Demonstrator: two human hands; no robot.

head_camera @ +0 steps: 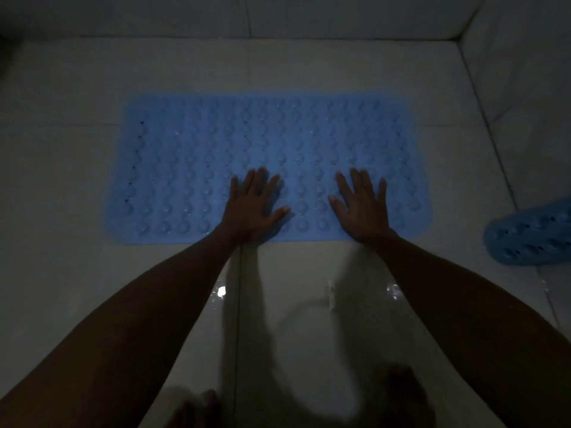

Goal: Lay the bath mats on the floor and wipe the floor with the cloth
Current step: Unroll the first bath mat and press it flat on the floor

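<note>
Dim light, tiled floor [61,180], pale and glossy. I see a blue bath mat [191,156] lying flat on it, long side across my view, bumps in rows over its surface. My left hand [255,203] lies palm down on the mat's near edge, left of centre, grip spread, fingers straight, holding nothing. Right hand [363,205] just beside it, same pose, grip spread flat on the mat. Wet glints on the floor [221,291] near my forearms. Far right, a second blue mat [531,239], curled up, rests on the floor, well apart from both hands.
</note>
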